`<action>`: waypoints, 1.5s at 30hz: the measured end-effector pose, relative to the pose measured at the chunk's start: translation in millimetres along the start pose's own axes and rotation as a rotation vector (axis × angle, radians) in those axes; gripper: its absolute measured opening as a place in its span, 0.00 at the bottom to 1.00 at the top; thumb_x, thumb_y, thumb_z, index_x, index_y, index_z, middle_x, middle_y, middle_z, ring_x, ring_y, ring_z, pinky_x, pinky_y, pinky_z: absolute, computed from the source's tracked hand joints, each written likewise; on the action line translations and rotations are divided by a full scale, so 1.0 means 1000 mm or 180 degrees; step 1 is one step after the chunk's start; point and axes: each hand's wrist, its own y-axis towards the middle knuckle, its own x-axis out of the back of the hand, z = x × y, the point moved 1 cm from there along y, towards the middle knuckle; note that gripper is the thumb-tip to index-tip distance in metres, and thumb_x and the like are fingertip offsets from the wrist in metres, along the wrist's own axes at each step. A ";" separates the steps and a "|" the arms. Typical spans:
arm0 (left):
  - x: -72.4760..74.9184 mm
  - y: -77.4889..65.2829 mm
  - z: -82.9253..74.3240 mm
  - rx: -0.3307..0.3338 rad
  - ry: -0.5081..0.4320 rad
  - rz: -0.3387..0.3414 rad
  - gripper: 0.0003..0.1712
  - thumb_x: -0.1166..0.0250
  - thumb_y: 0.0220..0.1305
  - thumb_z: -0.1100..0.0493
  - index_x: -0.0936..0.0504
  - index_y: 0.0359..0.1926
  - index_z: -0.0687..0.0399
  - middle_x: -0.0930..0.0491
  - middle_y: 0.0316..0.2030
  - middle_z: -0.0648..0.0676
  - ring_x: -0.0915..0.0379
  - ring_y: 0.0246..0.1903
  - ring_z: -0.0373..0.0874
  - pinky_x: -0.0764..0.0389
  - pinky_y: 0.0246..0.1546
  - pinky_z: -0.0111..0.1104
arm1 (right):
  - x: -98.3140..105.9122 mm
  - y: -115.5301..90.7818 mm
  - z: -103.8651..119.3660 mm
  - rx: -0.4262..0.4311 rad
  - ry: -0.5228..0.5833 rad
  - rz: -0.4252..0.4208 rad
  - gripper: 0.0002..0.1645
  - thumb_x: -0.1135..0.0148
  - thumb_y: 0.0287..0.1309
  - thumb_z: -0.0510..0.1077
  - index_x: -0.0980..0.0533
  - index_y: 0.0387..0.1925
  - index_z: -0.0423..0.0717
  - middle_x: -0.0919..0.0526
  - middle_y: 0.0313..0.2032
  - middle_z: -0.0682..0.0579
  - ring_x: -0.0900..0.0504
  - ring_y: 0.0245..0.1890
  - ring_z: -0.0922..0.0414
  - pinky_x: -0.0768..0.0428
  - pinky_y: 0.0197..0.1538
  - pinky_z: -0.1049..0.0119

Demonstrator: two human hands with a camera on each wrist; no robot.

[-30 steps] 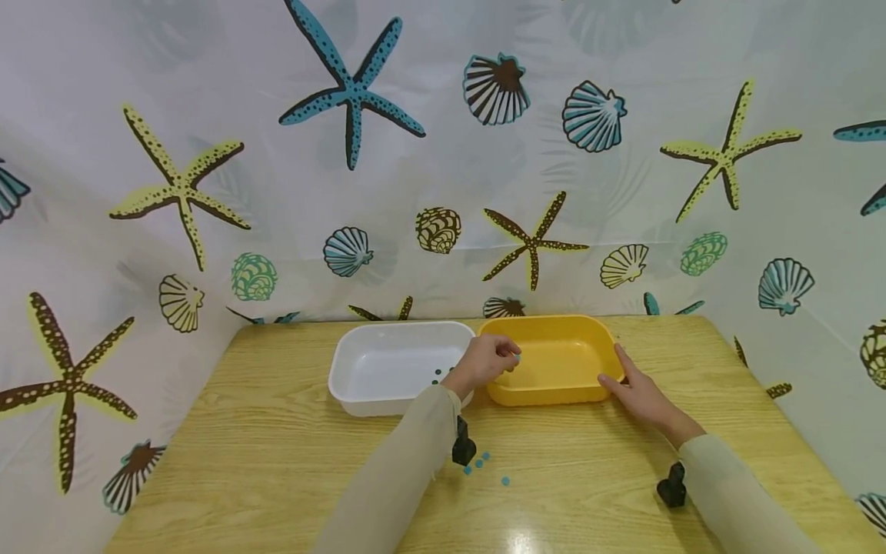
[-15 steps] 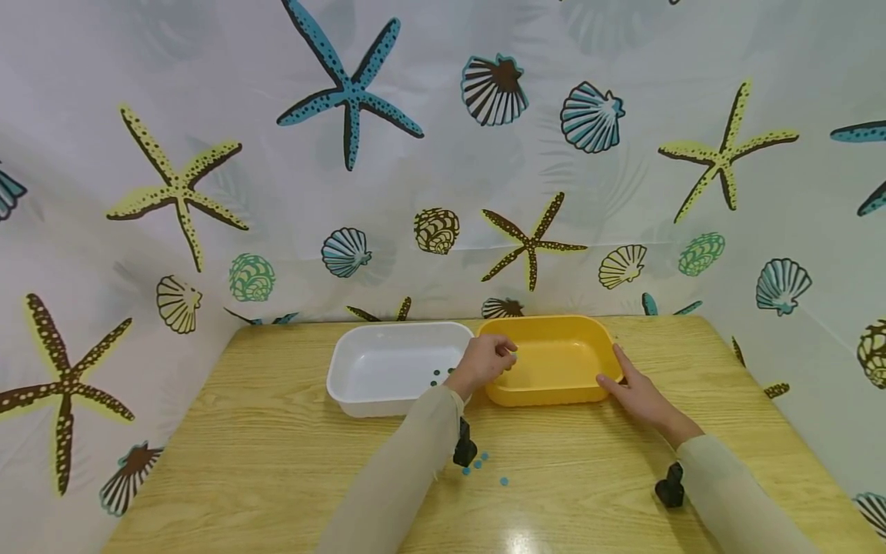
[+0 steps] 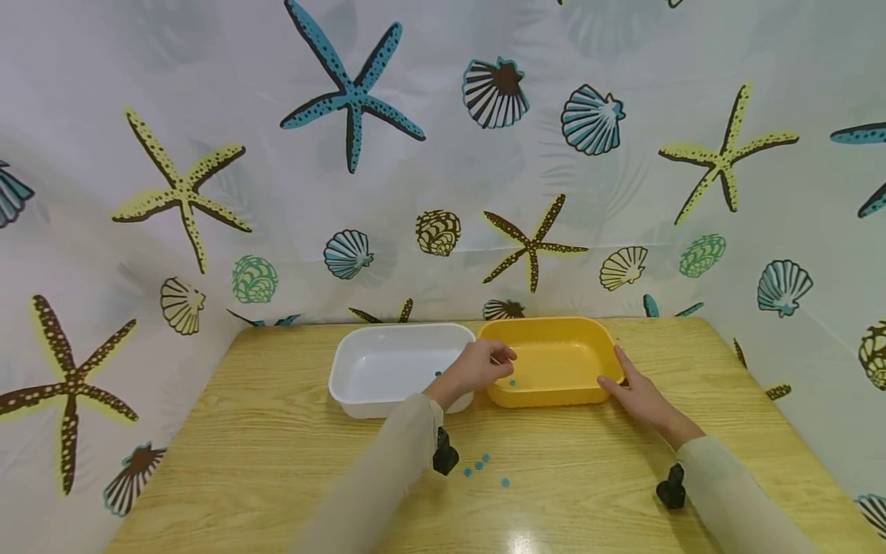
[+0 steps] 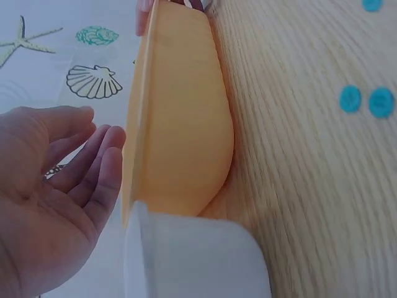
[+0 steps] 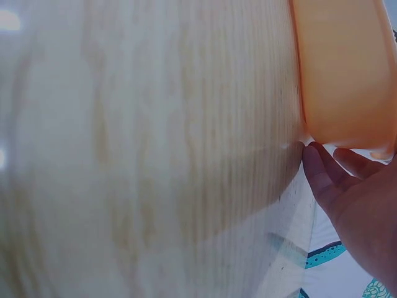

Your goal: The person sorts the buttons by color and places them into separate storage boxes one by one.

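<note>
My left hand [image 3: 479, 365] is over the left end of the yellow tub [image 3: 546, 398], fingers loosely bent. In the left wrist view its fingers [image 4: 111, 171] have nothing between them. A small blue button [image 3: 512, 382] lies inside the tub, just below that hand. My right hand [image 3: 640, 394] rests against the tub's right end with fairly straight fingers, the thumb at the front corner. The right wrist view has its fingertips touching the tub's orange-looking wall [image 5: 347, 68]. Several blue buttons [image 3: 478, 465] lie on the table in front of the tubs.
A white tub [image 3: 377, 408] stands close against the yellow one's left side. A dark green button [image 3: 439, 374] shows inside it, with my left wrist covering part of the tub. Behind the wooden table [image 3: 277, 446] hangs a cloth [image 3: 415, 185] printed with starfish and shells.
The blue button that my left fingers pinched has been let go and lies in the yellow tub. That forearm has shifted slightly left. My right hand has stayed put.
</note>
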 end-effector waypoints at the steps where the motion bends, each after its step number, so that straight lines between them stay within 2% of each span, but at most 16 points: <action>1: 0.001 -0.004 0.000 -0.0023 0.0031 0.0063 0.14 0.41 0.66 0.61 0.20 0.49 0.63 0.21 0.38 0.52 0.24 0.37 0.44 0.23 0.35 0.30 | 0.000 0.000 0.000 -0.0003 -0.0007 -0.0002 0.50 0.56 0.69 0.61 0.70 0.73 0.40 0.62 0.71 0.32 0.58 0.69 0.34 0.55 0.65 0.39; 7: 0.005 -0.028 0.000 -0.0111 0.0168 0.0349 0.11 0.39 0.65 0.61 0.19 0.46 0.60 0.20 0.35 0.48 0.25 0.34 0.39 0.24 0.35 0.30 | 0.002 -0.002 0.000 0.0007 0.0020 0.0003 0.50 0.56 0.69 0.60 0.70 0.73 0.40 0.63 0.71 0.32 0.59 0.69 0.33 0.56 0.65 0.38; 14: 0.002 -0.056 0.003 -0.0395 0.0362 0.0623 0.06 0.37 0.62 0.62 0.16 0.38 0.58 0.19 0.31 0.45 0.25 0.32 0.37 0.24 0.35 0.28 | 0.002 -0.003 -0.001 0.0005 0.0023 0.0016 0.51 0.56 0.69 0.61 0.70 0.72 0.40 0.63 0.71 0.32 0.59 0.69 0.33 0.56 0.65 0.38; 21: -0.005 -0.075 0.020 -0.0230 0.0558 0.0851 0.01 0.34 0.58 0.60 0.18 0.33 0.52 0.23 0.27 0.40 0.29 0.30 0.33 0.26 0.34 0.26 | 0.000 -0.002 -0.001 0.0020 -0.0014 0.0009 0.51 0.56 0.69 0.61 0.71 0.72 0.40 0.63 0.71 0.32 0.59 0.69 0.33 0.56 0.65 0.38; 26: -0.007 -0.084 0.035 -0.0179 0.0579 0.0955 0.02 0.32 0.57 0.63 0.17 0.31 0.53 0.24 0.26 0.41 0.30 0.28 0.33 0.26 0.32 0.26 | 0.000 -0.002 -0.001 0.0034 0.0005 0.0006 0.52 0.56 0.68 0.63 0.71 0.72 0.40 0.63 0.71 0.32 0.59 0.69 0.33 0.56 0.65 0.38; 29: -0.008 -0.089 0.042 -0.0243 0.0538 0.1009 0.02 0.32 0.55 0.66 0.17 0.30 0.56 0.24 0.25 0.42 0.31 0.26 0.33 0.26 0.29 0.25 | 0.000 -0.001 -0.001 0.0044 0.0005 -0.0006 0.53 0.56 0.67 0.64 0.70 0.72 0.40 0.63 0.71 0.32 0.59 0.69 0.33 0.56 0.65 0.38; 38: -0.010 -0.097 0.048 -0.0143 0.0595 0.1156 0.05 0.29 0.51 0.65 0.16 0.28 0.52 0.23 0.24 0.40 0.30 0.25 0.31 0.26 0.29 0.25 | 0.000 -0.003 0.002 0.0029 -0.0001 -0.0002 0.54 0.56 0.67 0.65 0.71 0.72 0.40 0.62 0.71 0.31 0.58 0.68 0.33 0.56 0.65 0.38; 45: -0.014 -0.098 0.051 -0.0284 0.0684 0.1188 0.05 0.29 0.51 0.67 0.15 0.28 0.53 0.23 0.23 0.39 0.31 0.24 0.29 0.27 0.29 0.23 | -0.001 -0.002 0.003 0.0042 0.0001 -0.0012 0.53 0.56 0.67 0.64 0.70 0.72 0.40 0.62 0.71 0.32 0.58 0.69 0.33 0.55 0.65 0.38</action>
